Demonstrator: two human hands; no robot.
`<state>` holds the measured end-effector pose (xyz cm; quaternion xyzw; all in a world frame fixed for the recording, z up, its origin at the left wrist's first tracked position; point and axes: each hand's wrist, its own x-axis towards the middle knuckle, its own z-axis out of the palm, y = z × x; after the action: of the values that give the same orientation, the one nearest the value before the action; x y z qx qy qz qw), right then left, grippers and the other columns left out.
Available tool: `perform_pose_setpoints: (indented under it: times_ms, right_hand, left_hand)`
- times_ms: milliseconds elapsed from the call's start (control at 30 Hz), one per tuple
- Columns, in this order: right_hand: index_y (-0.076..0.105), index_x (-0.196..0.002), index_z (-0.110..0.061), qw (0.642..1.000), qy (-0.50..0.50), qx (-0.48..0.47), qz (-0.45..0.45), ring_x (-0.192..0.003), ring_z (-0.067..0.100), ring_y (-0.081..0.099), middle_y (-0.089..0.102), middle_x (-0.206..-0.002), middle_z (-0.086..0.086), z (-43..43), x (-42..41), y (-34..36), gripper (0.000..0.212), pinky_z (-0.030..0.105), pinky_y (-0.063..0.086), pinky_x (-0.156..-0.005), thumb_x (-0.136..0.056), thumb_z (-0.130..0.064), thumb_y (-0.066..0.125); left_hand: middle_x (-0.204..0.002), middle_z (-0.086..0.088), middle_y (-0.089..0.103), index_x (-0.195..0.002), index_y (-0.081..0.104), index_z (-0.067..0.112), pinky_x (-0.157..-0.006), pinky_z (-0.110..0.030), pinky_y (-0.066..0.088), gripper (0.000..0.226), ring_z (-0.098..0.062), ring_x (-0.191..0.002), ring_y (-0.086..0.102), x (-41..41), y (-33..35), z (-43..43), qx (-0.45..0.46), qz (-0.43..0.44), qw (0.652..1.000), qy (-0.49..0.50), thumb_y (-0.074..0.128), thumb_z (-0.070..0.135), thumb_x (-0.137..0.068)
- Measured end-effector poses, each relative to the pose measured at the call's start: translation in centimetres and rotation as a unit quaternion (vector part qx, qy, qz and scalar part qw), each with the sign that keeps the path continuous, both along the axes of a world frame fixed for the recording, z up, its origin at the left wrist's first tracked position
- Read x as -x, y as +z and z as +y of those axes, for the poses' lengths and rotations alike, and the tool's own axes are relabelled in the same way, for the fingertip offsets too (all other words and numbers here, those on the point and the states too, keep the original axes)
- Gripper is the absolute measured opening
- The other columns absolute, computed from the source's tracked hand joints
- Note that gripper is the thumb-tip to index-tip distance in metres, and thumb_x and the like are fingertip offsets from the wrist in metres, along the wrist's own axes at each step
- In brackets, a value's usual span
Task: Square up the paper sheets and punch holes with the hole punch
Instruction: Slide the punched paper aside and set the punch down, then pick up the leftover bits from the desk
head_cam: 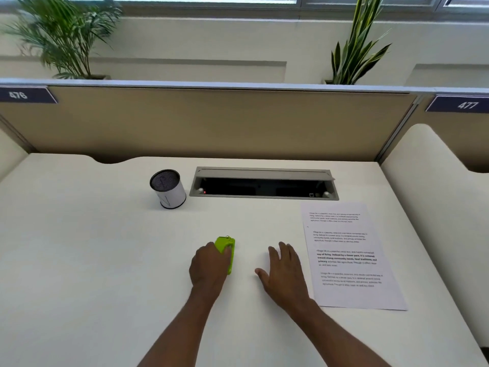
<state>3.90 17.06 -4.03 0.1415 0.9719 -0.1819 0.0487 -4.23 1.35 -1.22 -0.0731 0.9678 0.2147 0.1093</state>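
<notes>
On the desk [105,260], right of both hands, lie the sheets [346,258], long axis running away from the person. The right hand [284,271] (flat, fingers spread, empty) is just beside them; the left hand [209,266] grips the green punch [228,251].

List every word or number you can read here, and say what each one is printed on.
"476": white digits on the dark blue tag at the left end of the beige partition panel.
"477": white digits on the matching dark blue tag at the right.
Printed white paper sheet: four paragraphs, too blurred to quote reliably.
Lime-green hole punch, white cylindrical pen holder: no legible text.
</notes>
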Motion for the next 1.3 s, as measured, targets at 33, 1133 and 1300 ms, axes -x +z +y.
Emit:
perform_pose_setpoints:
  times_ms: [33, 1133, 1300]
  right_hand:
    - [0.031, -0.147, -0.013, 1.000, -0.003, 0.004, -0.002, -0.148, 0.032, 0.011, 0.020, -0.159, 0.015, -0.1, 0.0, -0.1, 0.068, 0.040, 0.011, -0.121, -0.093, -0.052, 0.045]
    - [0.036, -0.143, -0.008, 1.000, 0.004, -0.011, -0.021, -0.143, 0.032, 0.024, 0.032, -0.153, 0.017, -1.1, -0.1, -1.4, 0.060, 0.038, 0.018, -0.119, -0.095, -0.045, 0.044]
    - [0.038, -0.143, -0.008, 0.999, 0.005, -0.027, -0.020, -0.142, 0.032, 0.027, 0.034, -0.151, 0.017, -1.1, 0.0, -1.5, 0.060, 0.037, 0.021, -0.118, -0.096, -0.045, 0.044]
  left_hand:
    - [-0.100, -0.014, 0.069, -0.098, 0.064, 0.008, -0.075, -0.036, 0.051, 0.044, -0.035, -0.094, 0.065, 0.0, -0.1, 0.0, 0.000, -0.001, 1.000, -0.002, 0.053, 0.050, -0.087]
    - [-0.096, -0.021, 0.067, -0.088, 0.063, 0.006, -0.074, -0.039, 0.050, 0.032, -0.043, -0.089, 0.064, 3.2, 0.3, -12.1, 0.011, 0.040, 0.993, 0.112, 0.058, 0.038, -0.085]
    - [-0.095, -0.021, 0.067, -0.088, 0.063, 0.006, -0.071, -0.038, 0.048, 0.031, -0.042, -0.089, 0.064, 3.5, -0.3, -13.2, 0.013, 0.031, 0.992, 0.124, 0.058, 0.037, -0.085]
